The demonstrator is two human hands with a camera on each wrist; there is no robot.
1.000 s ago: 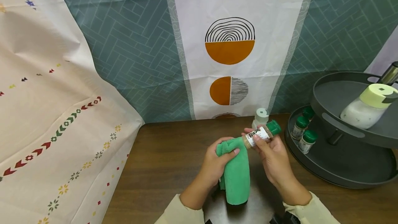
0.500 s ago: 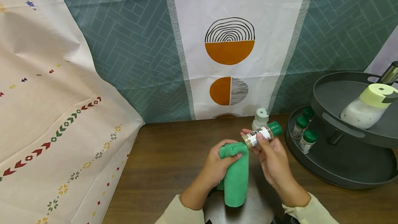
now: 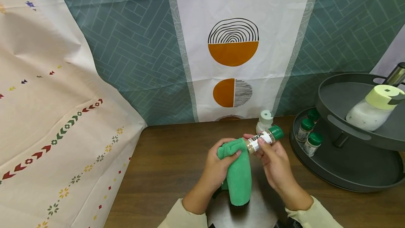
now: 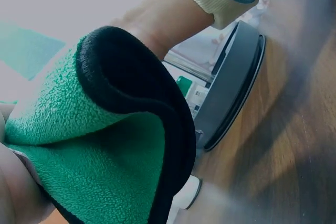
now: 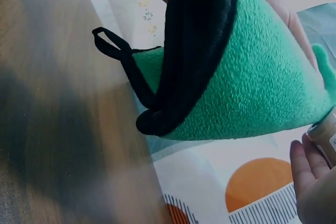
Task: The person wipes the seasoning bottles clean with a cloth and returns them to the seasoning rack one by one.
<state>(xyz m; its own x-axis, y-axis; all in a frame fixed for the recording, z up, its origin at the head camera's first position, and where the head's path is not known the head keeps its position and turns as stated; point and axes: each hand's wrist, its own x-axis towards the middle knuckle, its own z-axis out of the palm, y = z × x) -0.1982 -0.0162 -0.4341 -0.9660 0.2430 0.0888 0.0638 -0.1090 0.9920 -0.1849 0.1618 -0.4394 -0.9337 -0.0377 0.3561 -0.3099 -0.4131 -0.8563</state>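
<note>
In the head view my left hand grips a folded green cloth, its thumb across the front and the lower part hanging down. My right hand holds a spice jar with a green cap and white label, tilted with the cap up to the right. The jar's bottom end meets the top of the cloth. Black edging and a black hanging loop show on the cloth in the right wrist view. Only the jar's base end appears there, at the right edge. The left wrist view is mostly filled by the cloth's folds.
A dark two-tier round tray stands at the right, with several green-capped jars on its lower level. A jar with a pale yellow-green lid sits on the upper level. A white-capped bottle stands at the back of the wooden table.
Half a second ago the cloth sat slightly lower and the jar's base stuck out more beside it. Now the cloth is higher against the base, and the jar has shifted slightly left.
</note>
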